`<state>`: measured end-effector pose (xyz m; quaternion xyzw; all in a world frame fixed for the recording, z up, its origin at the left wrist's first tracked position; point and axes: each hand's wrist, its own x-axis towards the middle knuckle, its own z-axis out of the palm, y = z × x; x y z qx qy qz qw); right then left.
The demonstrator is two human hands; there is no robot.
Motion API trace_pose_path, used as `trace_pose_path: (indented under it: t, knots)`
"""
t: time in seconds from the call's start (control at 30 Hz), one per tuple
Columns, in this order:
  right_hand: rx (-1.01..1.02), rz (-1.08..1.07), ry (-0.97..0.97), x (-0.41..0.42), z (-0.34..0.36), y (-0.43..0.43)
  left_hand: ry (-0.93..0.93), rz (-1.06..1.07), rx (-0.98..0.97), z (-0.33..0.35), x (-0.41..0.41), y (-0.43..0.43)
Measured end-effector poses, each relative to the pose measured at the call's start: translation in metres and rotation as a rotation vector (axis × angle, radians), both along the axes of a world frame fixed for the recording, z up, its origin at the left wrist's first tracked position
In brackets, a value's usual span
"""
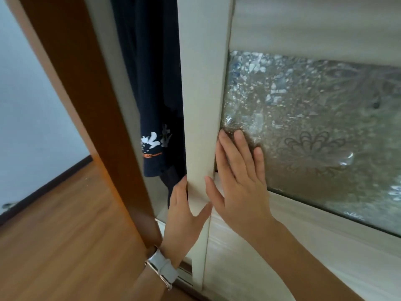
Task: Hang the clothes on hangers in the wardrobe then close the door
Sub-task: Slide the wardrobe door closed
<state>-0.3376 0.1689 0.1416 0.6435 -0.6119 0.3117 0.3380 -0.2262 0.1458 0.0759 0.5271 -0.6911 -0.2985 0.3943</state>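
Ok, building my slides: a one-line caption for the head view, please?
Left hand grips the wardrobe door edge, right hand flat on its patterned glass; navy garment hangs inside.

Narrow gap between door (202, 105) and wardrobe frame (91, 109), dark shirt (152, 83) inside.

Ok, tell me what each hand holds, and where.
Left hand grips the cream wardrobe door by its leading edge; right hand presses flat on its frosted glass panel, holding nothing.
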Motion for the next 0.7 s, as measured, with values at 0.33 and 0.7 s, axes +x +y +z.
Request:
trace_pose_path:
  t: [0.33,0.7]
  knots:
    - [0.126,0.205,0.011,0.079,0.007,-0.071,-0.106,0.282,-0.021,0.023,0.068,-0.054]
    - [0.154,0.229,0.040,0.138,0.005,-0.125,0.005,0.450,0.013,0.028,0.121,-0.106]
